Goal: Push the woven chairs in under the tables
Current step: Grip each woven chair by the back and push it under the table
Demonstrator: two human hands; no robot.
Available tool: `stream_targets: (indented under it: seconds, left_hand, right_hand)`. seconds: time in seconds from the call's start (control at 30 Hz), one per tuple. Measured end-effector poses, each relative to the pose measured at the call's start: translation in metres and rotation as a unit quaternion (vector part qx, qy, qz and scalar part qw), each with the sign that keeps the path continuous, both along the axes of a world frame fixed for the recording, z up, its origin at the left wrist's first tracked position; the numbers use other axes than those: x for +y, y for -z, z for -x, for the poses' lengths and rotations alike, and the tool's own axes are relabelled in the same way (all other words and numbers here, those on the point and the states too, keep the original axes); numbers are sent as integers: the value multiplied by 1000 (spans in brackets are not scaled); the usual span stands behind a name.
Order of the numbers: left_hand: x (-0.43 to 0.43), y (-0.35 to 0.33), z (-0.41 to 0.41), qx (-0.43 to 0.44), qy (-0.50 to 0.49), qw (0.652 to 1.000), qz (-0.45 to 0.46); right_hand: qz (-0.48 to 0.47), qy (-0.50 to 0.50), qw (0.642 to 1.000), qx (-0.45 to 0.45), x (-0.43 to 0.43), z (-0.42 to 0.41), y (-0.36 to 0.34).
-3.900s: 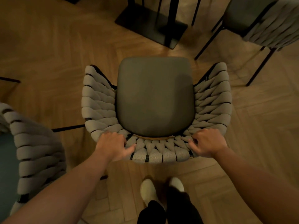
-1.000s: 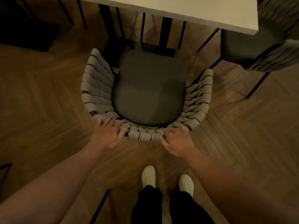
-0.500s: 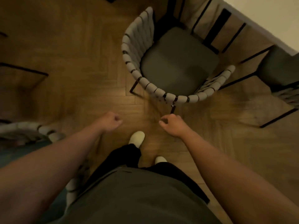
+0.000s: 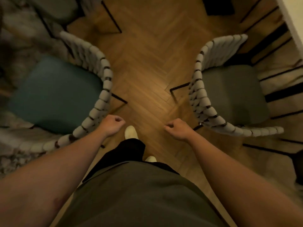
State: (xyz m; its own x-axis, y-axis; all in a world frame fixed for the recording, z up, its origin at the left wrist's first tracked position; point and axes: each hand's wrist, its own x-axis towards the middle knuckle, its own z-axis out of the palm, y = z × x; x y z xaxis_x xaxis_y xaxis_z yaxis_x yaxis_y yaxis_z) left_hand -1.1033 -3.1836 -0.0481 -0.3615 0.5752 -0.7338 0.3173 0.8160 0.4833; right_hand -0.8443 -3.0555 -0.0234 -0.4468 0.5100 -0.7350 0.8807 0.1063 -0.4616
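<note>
Woven grey-seat chair right, teal-seat chair left: chunky rope-wrapped curved backs. Fingers of left hand, right hand loosely curled, empty, no longer on grey-seat chair's back.

**Non-task stuff in frame**

Herringbone wood floor runs down the middle, with a warm light patch near centre. Two pale shoes on it: front shoe fully visible, rear shoe only peeking out past the black trousers. Olive-green shirt fills bottom centre. Frame edges blurred.
</note>
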Motion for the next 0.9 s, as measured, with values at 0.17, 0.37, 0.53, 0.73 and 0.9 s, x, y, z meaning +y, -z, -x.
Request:
stream_targets:
  seconds: [0.17, 0.37, 0.53, 0.73, 0.9]
  left_hand:
    - [-44, 10, 36, -32, -160, 987, 9]
    - [-62, 18, 77, -4, -235, 972, 14]
    - [-71, 18, 102, 40, -190, 981, 18]
    - [-79, 25, 108, 72, -169, 982, 48]
    - [-70, 52, 108, 111, -130, 979, 107]
  right_hand:
    - [17, -81, 996, -20, 20, 87, -6]
    - [-6, -209, 977, -37, 48, 180, -5]
    - [-32, -315, 948, -33, 65, 244, 1]
    - [-111, -539, 834, 46, 76, 319, 19]
    - [-183, -742, 641, 79, 84, 388, 63]
